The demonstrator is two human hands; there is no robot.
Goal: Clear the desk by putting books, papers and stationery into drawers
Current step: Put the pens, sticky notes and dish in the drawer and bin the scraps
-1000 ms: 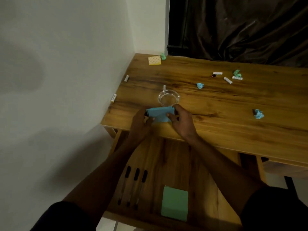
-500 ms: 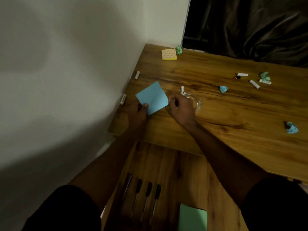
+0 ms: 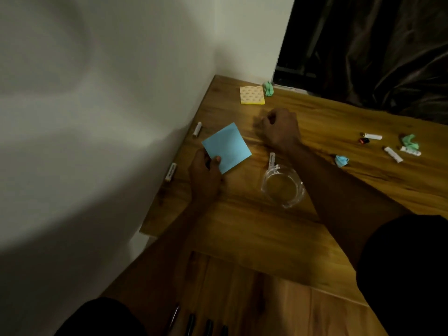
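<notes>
My left hand pinches a blue sticky-note pad by its near corner, just above the wooden desk near the wall. My right hand is stretched out farther back, fingers curled, knuckles over the desk; I cannot tell whether it holds anything. Beyond it lies a yellow sticky-note pad beside a crumpled green paper. Several black pens lie in the open drawer below the desk edge.
A clear glass dish stands under my right forearm, a white stick at its rim. More white sticks lie along the wall. At right are crumpled papers and white sticks.
My right hand left the blue pad and moved away from the dish toward the yellow pad. My left hand keeps the blue pad. The view has moved closer and left.
</notes>
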